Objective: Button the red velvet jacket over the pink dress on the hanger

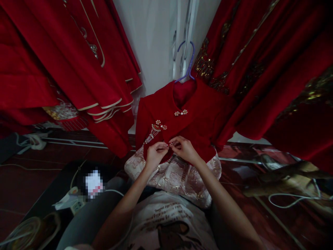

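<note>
A short red jacket [158, 102] hangs in front of me on a purple hanger [193, 59]. Two pearl flower fasteners [181, 113] close its collar, and a beaded tassel ornament [155, 129] decorates its left side. At the lower front, my left hand [157, 154] pinches the jacket's edge with closed fingers. Right beside it, my right hand [183, 149] is also closed, its fingertips on a small beaded fastener [171, 144]. The two hands' fingertips nearly meet, and they partly hide the fastener. Below the jacket, a pale pink brocade skirt [182, 177] spreads over my lap.
Red garments with light trim [99, 80] hang at the left, and red ones with gold embroidery [260, 69] at the right. A power strip [77, 207] and coiled cable [24, 231] lie lower left. A white cord [293, 205] loops at lower right.
</note>
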Available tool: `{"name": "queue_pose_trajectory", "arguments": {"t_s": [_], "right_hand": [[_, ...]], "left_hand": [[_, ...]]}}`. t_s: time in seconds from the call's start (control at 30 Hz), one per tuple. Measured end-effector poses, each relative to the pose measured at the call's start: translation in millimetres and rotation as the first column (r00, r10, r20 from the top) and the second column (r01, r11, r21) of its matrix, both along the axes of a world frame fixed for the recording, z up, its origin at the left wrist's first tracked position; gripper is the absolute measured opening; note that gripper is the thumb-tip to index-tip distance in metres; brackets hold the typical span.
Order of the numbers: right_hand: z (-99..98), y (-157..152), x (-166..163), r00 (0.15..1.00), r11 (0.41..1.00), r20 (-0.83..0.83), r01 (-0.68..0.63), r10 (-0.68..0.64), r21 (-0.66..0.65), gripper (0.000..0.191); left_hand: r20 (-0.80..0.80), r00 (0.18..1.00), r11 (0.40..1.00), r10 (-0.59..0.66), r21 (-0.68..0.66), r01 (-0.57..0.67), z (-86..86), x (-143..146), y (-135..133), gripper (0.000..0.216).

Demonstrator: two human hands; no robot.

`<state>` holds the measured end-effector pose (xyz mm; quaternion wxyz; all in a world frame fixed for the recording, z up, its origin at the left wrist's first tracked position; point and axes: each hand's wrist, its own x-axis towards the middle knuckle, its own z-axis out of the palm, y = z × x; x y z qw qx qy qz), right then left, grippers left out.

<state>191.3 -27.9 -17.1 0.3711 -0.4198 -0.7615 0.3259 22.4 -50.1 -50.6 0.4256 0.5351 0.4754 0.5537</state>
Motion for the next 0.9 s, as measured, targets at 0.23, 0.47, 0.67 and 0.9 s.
{"name": "queue_pose_trajectory", "arguments": {"t_s": [0.23, 0.47, 0.67, 0.9], "right_hand": [[-0.1, -0.5, -4.3, 0.997, 0.995, 0.041, 0.066, -0.070, 0.075, 0.011], [-2.4, -2.4, -6.0, 0.997, 0.992, 0.045, 0.065, -0.070, 0.108, 0.011], [-6.3, -1.8, -8.0, 0.995, 0.989, 0.057, 0.070, -0.078, 0.130, 0.010], [-1.6, -3.2, -5.2, 0.985, 0.991, 0.167, 0.031, -0.053, 0.131, 0.015]], "left_hand": [[-0.037, 0.999, 0.999, 0.035, 0.014, -0.035, -2.3, 1.8, 4.7, 0.015], [-0.122, 0.989, 0.997, 0.079, 0.007, -0.079, -4.5, 2.8, 7.3, 0.016], [-0.161, 0.983, 0.996, 0.093, 0.019, -0.091, -6.0, 1.0, 9.7, 0.013], [-0.225, 0.970, 0.995, 0.096, 0.049, -0.087, -6.9, 1.8, 6.8, 0.013]]}}
